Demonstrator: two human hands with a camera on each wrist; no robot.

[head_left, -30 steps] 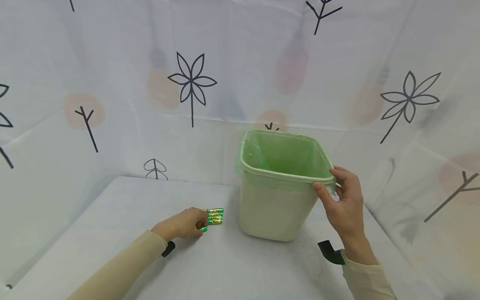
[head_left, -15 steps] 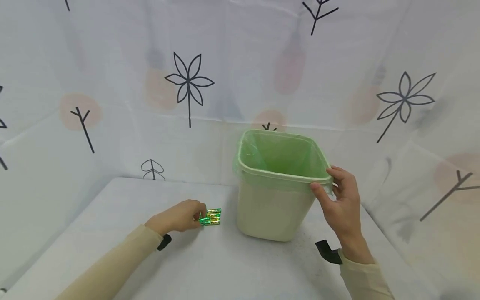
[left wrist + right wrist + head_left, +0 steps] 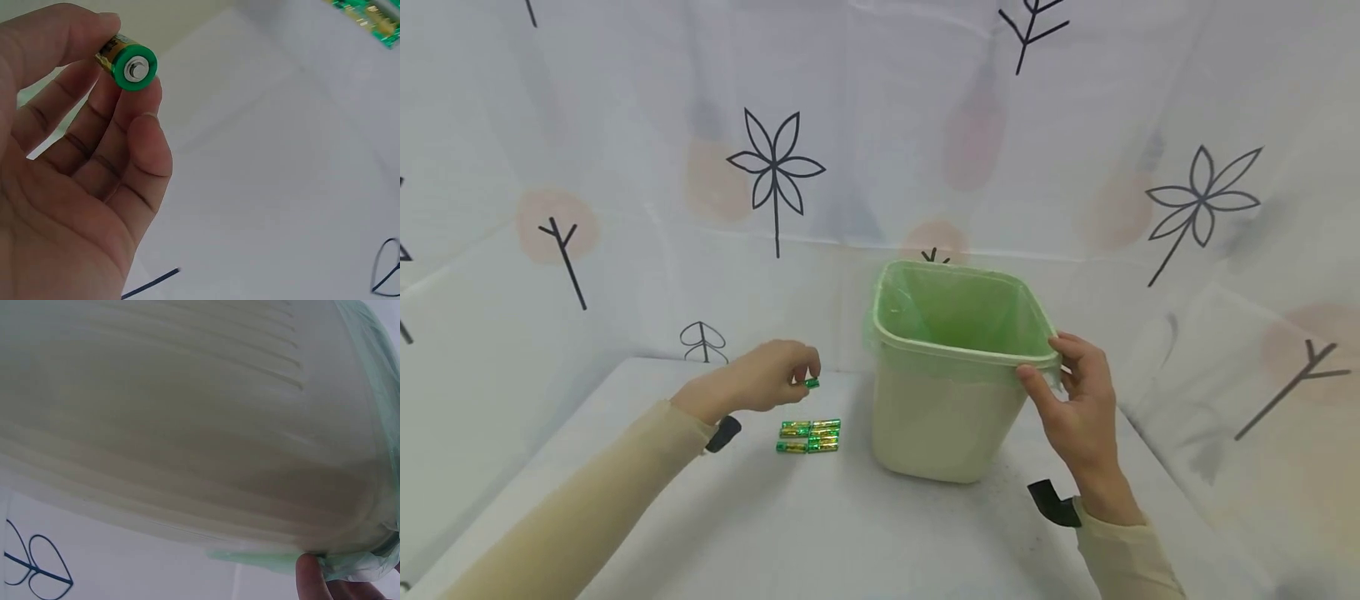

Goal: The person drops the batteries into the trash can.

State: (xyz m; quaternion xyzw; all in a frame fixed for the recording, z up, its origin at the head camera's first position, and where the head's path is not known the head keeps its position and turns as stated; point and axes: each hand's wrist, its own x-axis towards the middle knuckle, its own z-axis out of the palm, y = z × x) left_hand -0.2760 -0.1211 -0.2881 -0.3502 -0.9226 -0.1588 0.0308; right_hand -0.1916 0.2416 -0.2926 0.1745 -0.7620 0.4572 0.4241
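Note:
Between thumb and fingers my left hand (image 3: 760, 377) pinches one battery (image 3: 812, 383), raised above the table. In the left wrist view the battery (image 3: 132, 64) shows a green end with a silver terminal. Several green-and-gold batteries (image 3: 808, 437) lie side by side on the table, below and to the right of that hand. A pale trash bin (image 3: 951, 417) stands to their right, with a green bag (image 3: 962, 312) lining it and folded over its rim. My right hand (image 3: 1082, 408) grips the bin's right rim corner, thumb outside. Only some fingers (image 3: 310, 578) of it show in the right wrist view.
The white table (image 3: 850, 542) runs up to a patterned cloth backdrop (image 3: 842, 167), which closes off the back and both sides. The bin stands near the back edge.
My left hand has picked one battery from the group and lifted it up and slightly away. The remaining batteries are uncovered. The right hand keeps its grip on the bin.

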